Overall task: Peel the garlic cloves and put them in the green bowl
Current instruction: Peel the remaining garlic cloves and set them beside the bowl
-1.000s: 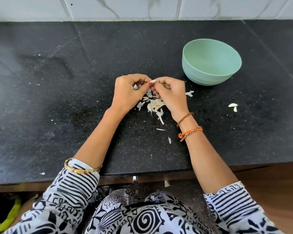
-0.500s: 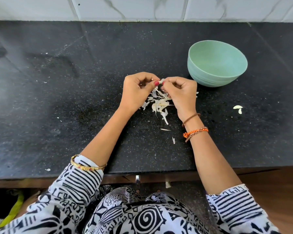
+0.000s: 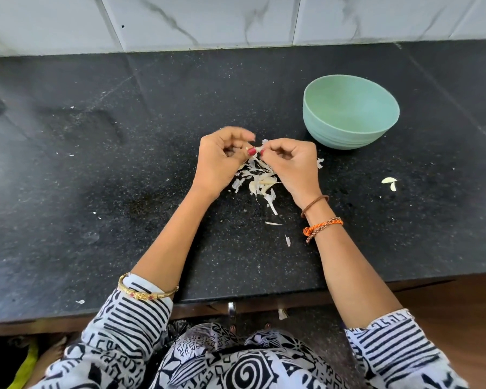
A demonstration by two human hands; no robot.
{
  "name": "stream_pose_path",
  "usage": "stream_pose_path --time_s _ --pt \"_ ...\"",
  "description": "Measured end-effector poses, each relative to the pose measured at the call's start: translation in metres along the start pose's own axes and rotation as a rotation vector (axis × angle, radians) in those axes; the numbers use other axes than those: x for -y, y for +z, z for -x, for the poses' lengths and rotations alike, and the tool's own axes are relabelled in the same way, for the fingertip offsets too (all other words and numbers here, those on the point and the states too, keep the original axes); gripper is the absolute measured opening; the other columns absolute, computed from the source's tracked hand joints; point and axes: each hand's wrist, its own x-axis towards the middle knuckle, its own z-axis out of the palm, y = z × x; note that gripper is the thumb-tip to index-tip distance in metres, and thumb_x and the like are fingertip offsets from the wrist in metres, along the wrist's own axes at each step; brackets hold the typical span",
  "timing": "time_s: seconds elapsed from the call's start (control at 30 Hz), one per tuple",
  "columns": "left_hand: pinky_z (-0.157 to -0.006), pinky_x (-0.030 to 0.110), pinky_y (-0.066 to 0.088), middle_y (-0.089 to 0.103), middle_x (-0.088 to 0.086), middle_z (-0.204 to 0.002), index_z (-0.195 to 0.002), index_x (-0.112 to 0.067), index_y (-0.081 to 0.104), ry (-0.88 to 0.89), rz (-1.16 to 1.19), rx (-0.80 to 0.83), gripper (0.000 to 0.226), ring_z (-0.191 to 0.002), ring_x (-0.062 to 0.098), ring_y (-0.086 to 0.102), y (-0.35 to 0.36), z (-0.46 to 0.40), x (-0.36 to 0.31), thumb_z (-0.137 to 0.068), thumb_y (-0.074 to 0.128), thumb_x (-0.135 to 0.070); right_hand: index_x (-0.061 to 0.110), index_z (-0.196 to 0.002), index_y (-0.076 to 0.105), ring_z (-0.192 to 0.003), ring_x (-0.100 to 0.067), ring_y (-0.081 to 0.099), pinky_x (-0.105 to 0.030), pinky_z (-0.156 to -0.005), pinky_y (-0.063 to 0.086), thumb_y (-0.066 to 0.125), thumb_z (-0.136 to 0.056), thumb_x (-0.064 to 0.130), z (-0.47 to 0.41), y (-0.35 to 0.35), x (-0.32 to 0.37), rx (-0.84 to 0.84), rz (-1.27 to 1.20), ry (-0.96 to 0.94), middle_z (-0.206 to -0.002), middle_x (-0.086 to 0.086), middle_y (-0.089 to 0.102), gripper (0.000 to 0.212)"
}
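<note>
Left hand (image 3: 222, 161): upper fingers blurred. Clove (image 3: 259, 148), pinched between both hands, mostly hidden by fingertips; how far peeled cannot be told. Skins (image 3: 260, 181) below the hands partly covered by the right hand (image 3: 291, 164). Sleeves (image 3: 129, 327) cut off at the bottom edge.

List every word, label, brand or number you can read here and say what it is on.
None can be read.
The green bowl is plain, with no label or mark on its wall.
The black counter and the white wall tiles carry no writing.
The clothing has only black and white patterns, not letters.
</note>
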Motion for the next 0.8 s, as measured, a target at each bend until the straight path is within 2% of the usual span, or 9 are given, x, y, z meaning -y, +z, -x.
stream_pose_path --time_s 0.13,0.27,0.37,0.53,0.67,0.73,0.8 --pt "-0.059 0.022 0.042 0.064 -0.012 -0.059 -0.089 -0.023 0.044 -0.011 0.051 -0.027 0.041 -0.055 0.007 0.05 0.001 0.003 -0.003 -0.075 0.066 0.009 0.008 -0.067 0.071 -0.052 0.0 0.046 -0.015 -0.052 0.039 0.063 -0.072 0.0 0.002 0.002 -0.002 -0.019 0.037 -0.054 -0.053 0.006 0.057 0.013" --pt "-0.06 0.02 0.041 0.063 -0.006 -0.064 -0.084 -0.024 0.031 0.042 0.026 -0.089 0.046 -0.057 0.012 0.049 0.009 0.009 -0.007 -0.073 0.064 0.006 0.016 -0.055 0.064 -0.047 0.0 0.037 -0.016 -0.05 0.032 0.062 -0.069 0.005 0.004 0.003 -0.003 -0.085 0.109 -0.103 -0.046 0.016 0.044 0.019" --pt "-0.063 0.021 0.043 0.063 -0.002 -0.067 -0.081 -0.025 0.028 0.072 -0.025 -0.15 0.049 -0.061 0.018 0.05 0.016 0.012 -0.009 -0.075 0.063 0.009 0.019 -0.052 0.059 -0.047 -0.002 0.035 -0.021 -0.048 0.032 0.063 -0.071 0.006 0.004 0.004 -0.001 -0.135 0.152 -0.132 -0.044 0.008 0.043 0.023" --pt "-0.06 0.019 0.04 0.063 -0.003 -0.066 -0.081 -0.023 0.027 0.022 0.021 -0.183 0.05 -0.054 0.009 0.048 0.016 0.011 -0.007 -0.075 0.067 0.007 0.006 -0.05 0.059 -0.044 -0.011 0.037 -0.026 -0.045 0.032 0.056 -0.069 0.014 0.006 0.006 -0.001 -0.192 0.272 -0.251 -0.043 -0.002 0.046 0.022" --pt "-0.055 0.02 0.039 0.064 -0.005 -0.054 -0.082 -0.019 0.025 -0.081 0.164 -0.203 0.052 -0.051 0.015 0.043 0.016 0.008 -0.002 -0.075 0.067 0.01 0.008 -0.048 0.053 -0.046 -0.011 0.035 -0.019 -0.046 0.025 0.057 -0.069 0.005 0.004 0.007 -0.003 -0.252 0.503 -0.474 -0.045 -0.001 0.046 0.021" --pt "-0.059 0.019 0.043 0.064 -0.005 -0.052 -0.083 -0.019 0.026 -0.13 0.255 -0.204 0.05 -0.05 0.011 0.048 0.016 0.009 -0.003 -0.076 0.063 0.014 0.007 -0.049 0.053 -0.045 -0.015 0.039 -0.019 -0.048 0.026 0.058 -0.07 0.001 0.004 0.005 -0.004 -0.282 0.587 -0.588 -0.046 -0.002 0.047 0.022" --pt "-0.064 0.021 0.046 0.065 -0.004 -0.055 -0.084 -0.019 0.027 -0.13 0.301 -0.206 0.049 -0.054 0.011 0.054 0.015 0.009 -0.004 -0.076 0.063 0.014 0.006 -0.05 0.054 -0.044 -0.017 0.041 -0.02 -0.048 0.027 0.057 -0.071 0.001 0.003 0.005 -0.003 -0.305 0.61 -0.623 -0.046 -0.002 0.048 0.022"
